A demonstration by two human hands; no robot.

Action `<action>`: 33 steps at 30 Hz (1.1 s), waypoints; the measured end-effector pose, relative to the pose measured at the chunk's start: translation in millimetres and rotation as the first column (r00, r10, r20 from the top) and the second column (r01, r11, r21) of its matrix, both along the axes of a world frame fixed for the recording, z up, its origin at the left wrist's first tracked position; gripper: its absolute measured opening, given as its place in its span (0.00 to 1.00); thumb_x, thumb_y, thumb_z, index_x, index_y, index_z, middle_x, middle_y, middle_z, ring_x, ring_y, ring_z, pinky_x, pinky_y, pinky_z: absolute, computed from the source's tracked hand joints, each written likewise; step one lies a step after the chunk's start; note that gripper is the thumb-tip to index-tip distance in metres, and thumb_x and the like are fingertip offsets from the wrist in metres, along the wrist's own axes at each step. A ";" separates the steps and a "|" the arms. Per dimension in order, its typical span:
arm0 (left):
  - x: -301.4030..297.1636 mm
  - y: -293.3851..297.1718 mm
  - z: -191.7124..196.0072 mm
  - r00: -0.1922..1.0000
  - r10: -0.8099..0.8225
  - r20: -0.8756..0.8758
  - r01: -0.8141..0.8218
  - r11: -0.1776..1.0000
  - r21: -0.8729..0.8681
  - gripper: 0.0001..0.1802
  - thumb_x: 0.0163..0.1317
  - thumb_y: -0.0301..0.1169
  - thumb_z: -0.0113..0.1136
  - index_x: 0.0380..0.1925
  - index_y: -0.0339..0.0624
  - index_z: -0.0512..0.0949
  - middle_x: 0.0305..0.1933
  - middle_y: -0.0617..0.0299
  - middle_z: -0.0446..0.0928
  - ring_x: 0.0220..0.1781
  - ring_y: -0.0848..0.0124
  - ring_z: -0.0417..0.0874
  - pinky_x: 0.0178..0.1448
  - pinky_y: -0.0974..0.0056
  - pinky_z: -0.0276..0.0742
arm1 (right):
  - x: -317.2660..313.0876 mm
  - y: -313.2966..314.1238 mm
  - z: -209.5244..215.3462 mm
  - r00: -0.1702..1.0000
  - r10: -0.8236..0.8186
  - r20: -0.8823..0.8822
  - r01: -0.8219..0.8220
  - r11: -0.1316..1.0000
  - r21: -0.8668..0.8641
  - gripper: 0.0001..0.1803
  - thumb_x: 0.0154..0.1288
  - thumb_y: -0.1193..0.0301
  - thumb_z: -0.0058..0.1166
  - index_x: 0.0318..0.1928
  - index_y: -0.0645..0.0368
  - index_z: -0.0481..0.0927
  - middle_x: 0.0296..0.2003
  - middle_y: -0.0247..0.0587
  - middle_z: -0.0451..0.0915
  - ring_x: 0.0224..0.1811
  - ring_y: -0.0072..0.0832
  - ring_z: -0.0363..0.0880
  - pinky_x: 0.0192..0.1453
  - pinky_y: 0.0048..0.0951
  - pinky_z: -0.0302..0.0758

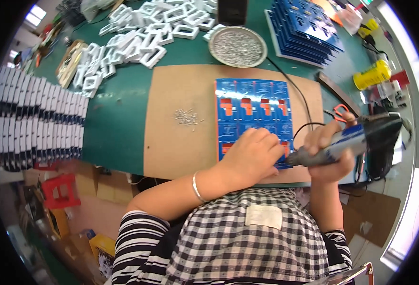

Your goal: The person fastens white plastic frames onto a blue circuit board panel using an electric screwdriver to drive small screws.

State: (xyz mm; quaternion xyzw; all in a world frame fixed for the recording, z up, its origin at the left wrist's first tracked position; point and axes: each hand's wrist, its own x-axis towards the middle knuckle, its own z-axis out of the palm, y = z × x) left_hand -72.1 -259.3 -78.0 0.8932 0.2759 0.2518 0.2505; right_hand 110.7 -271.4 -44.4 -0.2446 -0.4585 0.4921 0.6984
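Note:
A blue circuit-board-like panel with orange-red parts lies on a brown board. My left hand rests on its lower part, fingers curled down and pressed together; whatever lies under the fingertips is hidden. My right hand is wrapped round a grey-and-blue electric screwdriver with a black rear end, slightly blurred. Its tapered nose points left, at the panel's lower right corner beside my left fingertips. Left of the panel is a small heap of thin silvery screws or pins.
A round metal dish full of small silvery pieces stands beyond the panel. White rectangular frames are piled far left, and stacked blue panels stand far right. White-edged units line the left. Orange-handled scissors and a yellow bottle lie right.

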 end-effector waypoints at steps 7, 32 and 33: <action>-64.2 9.5 2.4 0.963 0.233 0.137 -0.259 0.942 0.215 0.10 0.49 0.31 0.68 0.32 0.44 0.81 0.36 0.63 0.78 0.44 0.62 0.77 0.52 0.59 0.69 | 31.7 -11.1 1.6 0.984 -0.148 -0.100 0.149 0.989 0.004 0.37 0.58 0.53 0.53 0.63 0.57 0.59 0.27 0.34 0.70 0.22 0.25 0.70 0.33 0.30 0.71; -77.2 12.3 21.7 0.845 0.528 0.082 -0.321 0.626 -0.711 0.02 0.61 0.18 0.54 0.33 0.35 0.75 0.31 0.64 0.78 0.37 0.79 0.79 0.41 0.73 0.78 | 26.3 -20.7 11.1 0.995 -0.008 -0.101 0.016 0.997 0.073 0.40 0.55 0.56 0.56 0.66 0.55 0.57 0.26 0.37 0.73 0.23 0.31 0.76 0.34 0.36 0.75; -74.1 9.9 21.2 0.845 0.528 0.079 -0.325 0.626 -0.709 0.02 0.61 0.18 0.54 0.33 0.35 0.75 0.31 0.64 0.78 0.37 0.79 0.79 0.41 0.73 0.78 | 26.5 -20.5 10.6 0.994 -0.018 -0.110 0.024 0.998 0.056 0.40 0.55 0.55 0.56 0.66 0.55 0.57 0.26 0.37 0.72 0.23 0.31 0.76 0.34 0.36 0.75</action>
